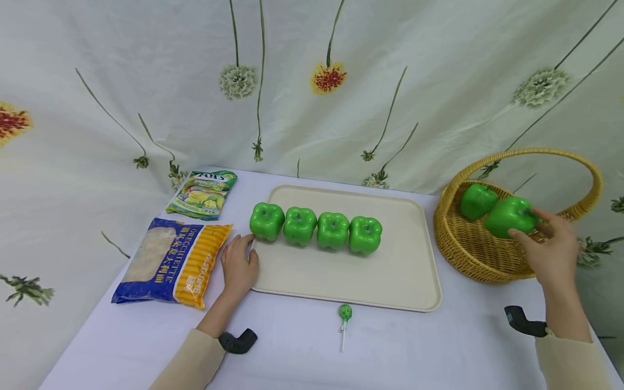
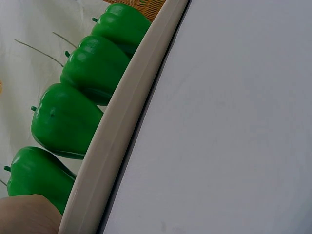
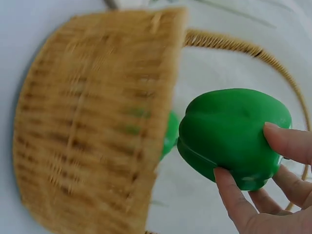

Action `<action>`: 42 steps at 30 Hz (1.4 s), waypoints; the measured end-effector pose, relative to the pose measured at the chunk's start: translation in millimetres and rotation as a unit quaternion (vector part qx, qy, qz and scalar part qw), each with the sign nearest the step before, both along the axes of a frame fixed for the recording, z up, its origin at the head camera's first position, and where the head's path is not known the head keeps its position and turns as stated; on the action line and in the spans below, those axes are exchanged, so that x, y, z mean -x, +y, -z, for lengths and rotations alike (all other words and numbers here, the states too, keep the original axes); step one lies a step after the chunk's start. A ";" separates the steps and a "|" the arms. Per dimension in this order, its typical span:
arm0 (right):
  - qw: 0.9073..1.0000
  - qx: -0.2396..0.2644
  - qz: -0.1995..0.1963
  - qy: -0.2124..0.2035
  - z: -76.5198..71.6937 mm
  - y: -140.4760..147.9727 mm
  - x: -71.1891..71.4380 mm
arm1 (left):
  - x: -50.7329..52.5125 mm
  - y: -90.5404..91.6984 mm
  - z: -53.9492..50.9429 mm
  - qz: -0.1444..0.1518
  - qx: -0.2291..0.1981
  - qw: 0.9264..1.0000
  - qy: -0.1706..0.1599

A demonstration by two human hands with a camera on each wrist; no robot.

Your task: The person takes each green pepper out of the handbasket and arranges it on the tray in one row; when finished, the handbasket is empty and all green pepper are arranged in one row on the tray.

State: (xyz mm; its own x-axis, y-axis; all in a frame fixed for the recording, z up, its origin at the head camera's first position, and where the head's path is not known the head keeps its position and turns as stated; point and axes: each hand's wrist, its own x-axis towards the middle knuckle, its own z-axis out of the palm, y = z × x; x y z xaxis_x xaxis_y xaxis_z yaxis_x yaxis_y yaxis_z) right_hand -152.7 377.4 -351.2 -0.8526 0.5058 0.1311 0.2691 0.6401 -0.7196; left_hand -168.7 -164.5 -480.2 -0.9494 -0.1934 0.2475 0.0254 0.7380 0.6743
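Above the wicker basket [image 1: 446, 246], my right hand [image 1: 553, 246] holds a green bell pepper [image 1: 511, 216] between thumb and fingers. In the right wrist view the same bell pepper [image 3: 234, 136] is gripped at its stem end, clear of the rim. Another bell pepper [image 1: 478, 201] lies inside the basket. Several green bell peppers [image 1: 333, 231] stand in a row on the beige tray [image 1: 341, 281]. My left hand [image 1: 240, 265] rests at the tray's left edge, fingertips beside the leftmost pepper [image 1: 266, 221]. Only a bit of that hand shows in the left wrist view.
On the left lie a blue and yellow pasta bag [image 1: 170, 262] and, behind it, a green candy bag [image 1: 202, 195]. A green lollipop [image 1: 345, 312] lies in front of the tray. The basket's tall handle [image 1: 536, 151] arches over it. A floral cloth [image 1: 292, 81] hangs behind.
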 end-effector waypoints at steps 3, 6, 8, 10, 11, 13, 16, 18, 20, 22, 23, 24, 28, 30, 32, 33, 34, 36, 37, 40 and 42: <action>1.000 0.003 -0.008 0.016 -1.8 -12.5 -4.8 | 0.6 -0.5 0.2 0.001 0.000 1.000 0.002; 0.998 0.015 -0.029 0.055 -3.5 -27.3 -7.3 | 1.3 -0.8 -0.1 0.001 0.002 1.000 0.002; 0.995 0.023 -0.049 0.083 -4.6 -39.4 -7.3 | 1.9 -0.9 -0.4 0.000 0.002 1.000 0.002; 0.990 0.024 -0.076 0.112 -5.2 -52.6 -6.3 | 2.1 -0.7 -0.8 0.000 0.001 1.000 0.003; 0.988 0.024 -0.092 0.123 -5.1 -59.0 -5.6 | 2.2 -0.7 -0.9 -0.001 0.000 1.000 0.004; 0.982 0.020 -0.127 0.139 -4.2 -71.4 -4.0 | 1.9 -0.3 -1.6 0.000 -0.003 1.000 0.005; 0.972 0.020 -0.179 0.150 -0.9 -87.8 -1.2 | 1.3 0.2 -2.2 0.001 -0.005 1.000 0.006; 0.967 0.022 -0.206 0.151 2.4 -96.8 1.1 | 0.9 0.6 -2.6 0.001 -0.006 1.000 0.005; 0.962 0.026 -0.224 0.153 6.0 -105.2 3.6 | 0.6 0.9 -2.7 0.001 -0.006 1.000 0.005; 0.958 0.031 -0.241 0.154 10.1 -111.6 6.0 | 0.6 1.3 -2.5 0.002 -0.007 1.000 0.005; 0.955 0.036 -0.249 0.155 11.9 -114.7 7.0 | 0.4 1.5 -2.7 0.002 -0.008 1.000 0.006; 0.953 0.041 -0.257 0.155 13.7 -117.2 7.8 | 0.5 1.6 -2.6 0.001 -0.007 1.000 0.005; 0.948 0.052 -0.276 0.147 21.0 -123.5 8.3 | 0.5 1.7 -1.7 0.001 -0.007 1.000 0.004; 0.947 0.051 -0.282 0.141 24.7 -124.9 8.2 | 0.4 1.5 -1.5 0.000 -0.007 1.000 0.005; 0.946 0.050 -0.289 0.137 27.9 -126.1 8.3 | 0.3 1.2 -1.0 -0.002 -0.007 1.000 0.008; 0.945 0.051 -0.293 0.135 29.2 -126.7 8.5 | 0.4 1.0 -0.9 -0.003 -0.007 1.000 0.009; 0.944 0.054 -0.296 0.132 30.5 -127.2 8.8 | 0.2 1.0 -0.8 -0.004 -0.007 1.000 0.010; 0.943 0.065 -0.302 0.126 33.6 -127.9 9.4 | 0.3 0.7 -0.3 -0.005 -0.005 1.000 0.011; 0.942 0.071 -0.304 0.122 34.9 -128.1 9.7 | 0.5 0.5 -0.1 -0.004 -0.004 1.000 0.010; 0.940 0.088 -0.313 0.107 39.5 -128.2 11.1 | 0.3 0.1 -0.2 -0.002 -0.003 1.000 0.007; 0.940 0.088 -0.316 0.095 42.6 -127.8 11.9 | 0.2 -0.1 -0.3 0.000 -0.003 1.000 0.004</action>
State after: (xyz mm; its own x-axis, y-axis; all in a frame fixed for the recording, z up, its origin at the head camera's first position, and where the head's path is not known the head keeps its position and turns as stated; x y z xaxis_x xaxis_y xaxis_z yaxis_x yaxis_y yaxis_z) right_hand -164.6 249.6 -393.8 -0.9600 -0.0647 0.2724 -0.2679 0.4953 -0.8264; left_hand -168.9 -164.5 -479.9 -0.9474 -0.1958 0.2533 0.0298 0.7339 0.6786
